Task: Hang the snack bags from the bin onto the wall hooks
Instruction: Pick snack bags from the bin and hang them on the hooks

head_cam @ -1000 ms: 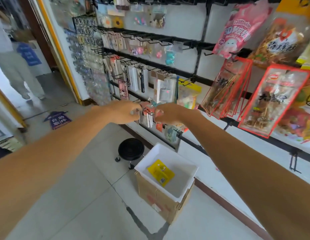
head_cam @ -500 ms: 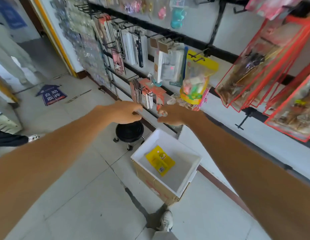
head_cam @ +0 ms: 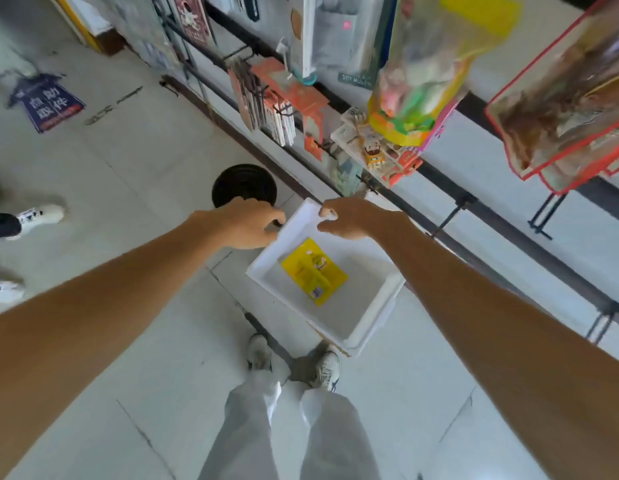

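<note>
A white bin [head_cam: 370, 323] sits on a cardboard box on the floor below the wall. One yellow snack bag [head_cam: 313, 271] lies flat inside it. My left hand [head_cam: 247, 221] hovers over the bin's far left corner, its fingers loosely curled and holding nothing. My right hand [head_cam: 349, 216] hangs above the bin's far edge, fingers also loosely curled and bare. Both hands are above the bag and apart from it. Wall hooks [head_cam: 450, 211] on black rails run along the wall behind the bin, and some bear hung packets [head_cam: 415, 81].
A black round stool [head_cam: 244, 183] stands left of the bin. Red-edged snack bags [head_cam: 560, 98] hang at the upper right. My feet [head_cam: 294, 358] stand just before the bin. Another person's shoe [head_cam: 41, 214] is at the left. A blue floor sticker [head_cam: 46, 103] lies at far left.
My view has tilted from the wall down to the bin. Both hands have left the hanging packets and dropped toward the bin, holding nothing.
</note>
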